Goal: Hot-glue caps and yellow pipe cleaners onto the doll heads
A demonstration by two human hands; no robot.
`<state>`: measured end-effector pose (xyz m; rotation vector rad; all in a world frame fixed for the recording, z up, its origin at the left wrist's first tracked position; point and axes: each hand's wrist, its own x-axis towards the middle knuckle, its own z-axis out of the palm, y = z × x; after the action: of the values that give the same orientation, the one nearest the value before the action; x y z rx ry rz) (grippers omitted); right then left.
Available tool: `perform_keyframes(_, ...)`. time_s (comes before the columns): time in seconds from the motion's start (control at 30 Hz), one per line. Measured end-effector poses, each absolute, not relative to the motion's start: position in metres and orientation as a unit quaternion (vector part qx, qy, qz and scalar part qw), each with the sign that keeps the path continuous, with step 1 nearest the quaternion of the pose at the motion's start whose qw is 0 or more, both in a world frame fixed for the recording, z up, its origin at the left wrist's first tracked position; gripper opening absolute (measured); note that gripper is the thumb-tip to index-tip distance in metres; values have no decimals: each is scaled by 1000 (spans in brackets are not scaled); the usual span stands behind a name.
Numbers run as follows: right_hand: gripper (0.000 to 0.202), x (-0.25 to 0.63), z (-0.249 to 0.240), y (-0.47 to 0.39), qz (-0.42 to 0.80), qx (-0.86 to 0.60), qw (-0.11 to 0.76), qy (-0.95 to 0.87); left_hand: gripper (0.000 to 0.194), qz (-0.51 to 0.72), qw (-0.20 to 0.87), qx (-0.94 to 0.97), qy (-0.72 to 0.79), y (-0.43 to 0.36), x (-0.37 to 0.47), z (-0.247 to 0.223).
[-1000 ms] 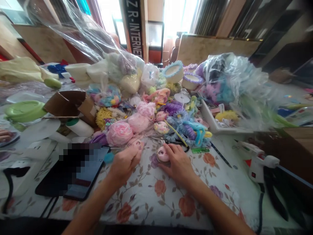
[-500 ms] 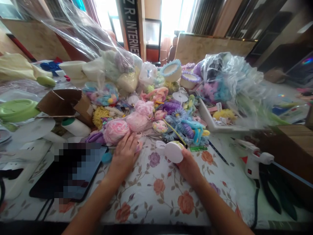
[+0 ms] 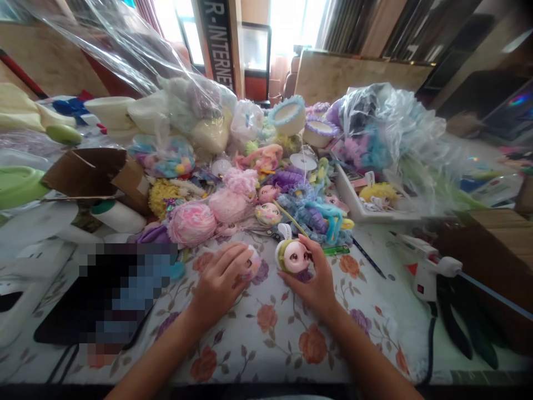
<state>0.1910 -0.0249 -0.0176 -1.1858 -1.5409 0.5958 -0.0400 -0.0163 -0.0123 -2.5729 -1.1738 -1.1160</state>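
Note:
Low over the floral tablecloth (image 3: 266, 347), my left hand (image 3: 220, 275) is wrapped over a small pale doll head (image 3: 250, 262), partly covered by the fingers. To its right, my right hand (image 3: 314, 278) grips another doll head (image 3: 296, 256) between thumb and fingers; its painted eyes show, with a green band on its left side and a white tag (image 3: 285, 232) above. The two heads are apart. Behind them lie a striped pink yarn ball (image 3: 192, 223) and a doll head with green eyes (image 3: 268, 213).
A tablet (image 3: 87, 300) lies at the left, near an open cardboard box (image 3: 97, 175). At the right are a white tray (image 3: 362, 208), a pencil (image 3: 368, 256) and a glue gun (image 3: 428, 266). Wrapped plush pieces and blue-trimmed baskets (image 3: 287, 115) stand at the back.
My left hand has drawn back from the yarn, bringing a doll head with it. The piece in my right hand has turned from its flat white side to its painted face.

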Motion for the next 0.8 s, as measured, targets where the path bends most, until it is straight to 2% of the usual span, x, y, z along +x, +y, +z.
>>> perform_keyframes(0.07, 67, 191, -19, -25, 125, -495, 502, -698, 43, -367, 44, -868, -331, -17, -34, -13)
perform_keyframes(0.13, 67, 192, -20, -25, 82, -491, 489, -716, 46, -360, 43, -886, -289, -18, -30, -15)
perform_keyframes(0.3, 66, 192, -22, -25, 62, -501, 476, -720, 46, -386, 24, -869, -310, -22, -30, -22)
perform_keyframes(0.57, 69, 189, -26, -26, 76, -471, 433, -765, 74, -444, 61, -817, -363, -14, -36, -29)
perform_keyframes(0.67, 69, 188, -25, -26, 70, -466, 426, -772, 75, -441, 62, -813, -376, -14, -37, -32)
perform_keyframes(0.8, 69, 187, -23, -26, 14, -445, 471, -762, 69, -429, 53, -801, -415, -17, -39, -33)
